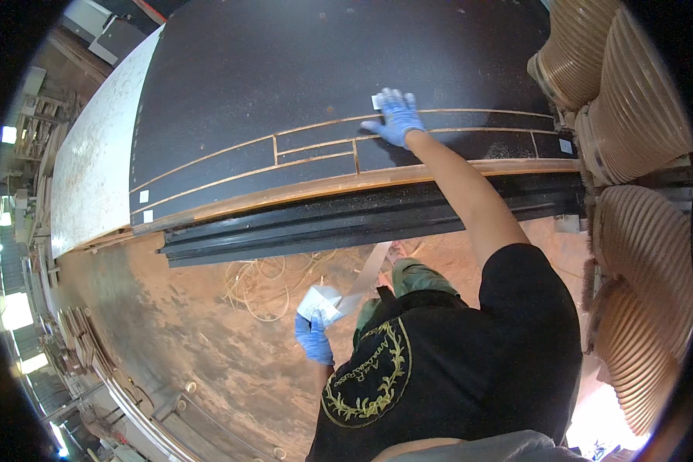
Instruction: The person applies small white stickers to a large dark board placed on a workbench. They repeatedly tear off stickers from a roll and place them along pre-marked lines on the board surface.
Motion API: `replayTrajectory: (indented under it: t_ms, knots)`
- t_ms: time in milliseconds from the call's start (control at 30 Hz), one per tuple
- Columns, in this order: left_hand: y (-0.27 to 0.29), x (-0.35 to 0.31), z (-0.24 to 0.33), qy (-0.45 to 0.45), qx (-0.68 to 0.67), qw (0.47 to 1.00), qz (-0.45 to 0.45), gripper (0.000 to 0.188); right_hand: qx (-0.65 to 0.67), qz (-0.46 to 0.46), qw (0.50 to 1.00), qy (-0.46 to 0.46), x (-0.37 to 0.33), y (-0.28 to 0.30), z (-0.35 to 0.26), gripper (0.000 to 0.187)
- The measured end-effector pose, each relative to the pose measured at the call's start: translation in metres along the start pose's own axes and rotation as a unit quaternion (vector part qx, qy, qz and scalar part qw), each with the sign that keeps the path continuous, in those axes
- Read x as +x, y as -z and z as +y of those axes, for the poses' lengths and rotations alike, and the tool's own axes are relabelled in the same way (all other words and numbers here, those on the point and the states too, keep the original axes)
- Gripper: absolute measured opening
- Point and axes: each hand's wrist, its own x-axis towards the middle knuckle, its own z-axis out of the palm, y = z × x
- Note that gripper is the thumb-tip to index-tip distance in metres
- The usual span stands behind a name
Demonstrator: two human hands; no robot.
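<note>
My right hand [398, 120], in a blue glove, lies flat with fingers spread on a large dark panel [300, 77]. A small white label [376, 102] shows at its fingertips. Lower down, my left hand [313, 340], also gloved in blue, is closed on a roll of white labels [319, 302]. From this roll a pale backing strip [367, 273] trails off. Light-coloured cut lines divide the panel's near part into long strips and smaller pieces. More labels stick to it: one label [144, 196] near the left end, another [148, 216] below it, and a third label [566, 146] far right.
Large ribbed hoses [639, 100] stand along the right side. A black rail [308, 231] runs along the panel's near edge. On the left is a white board surface [100, 154]. Loose pale strips [266, 289] lie curled on the dusty floor [208, 346].
</note>
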Motion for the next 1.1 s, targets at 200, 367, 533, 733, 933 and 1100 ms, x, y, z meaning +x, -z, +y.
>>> replayTrajectory:
  t_ms: [200, 367, 533, 733, 933, 1100]
  knots:
    - [0.022, 0.004, -0.005, -0.013, -0.051, 0.997, -0.055, 0.032, 0.020, -0.105, 0.994, 0.035, -0.023, 0.050, -0.063, 0.078]
    - [0.048, 0.004, -0.012, -0.017, -0.075, 0.981, -0.177, 0.032, 0.302, 0.045, 0.952, 0.004, -0.158, 0.044, -0.137, 0.059]
    - [0.077, -0.022, -0.013, -0.009, 0.026, 0.947, -0.321, 0.027, 0.370, 0.013, 0.920, -0.132, -0.348, 0.032, -0.178, 0.045]
    - [0.076, -0.055, -0.049, -0.169, 0.174, 0.845, -0.476, 0.030, 0.640, -0.041, 0.713, -0.282, -0.517, 0.010, -0.181, 0.039]
    - [0.028, -0.135, -0.057, -0.253, 0.231, 0.738, -0.582, 0.049, 0.746, 0.076, 0.565, -0.345, -0.612, 0.043, -0.180, 0.042]
    - [-0.009, -0.218, -0.089, -0.286, 0.192, 0.731, -0.589, 0.047, 0.805, 0.111, 0.521, -0.260, -0.683, 0.063, -0.151, 0.049]
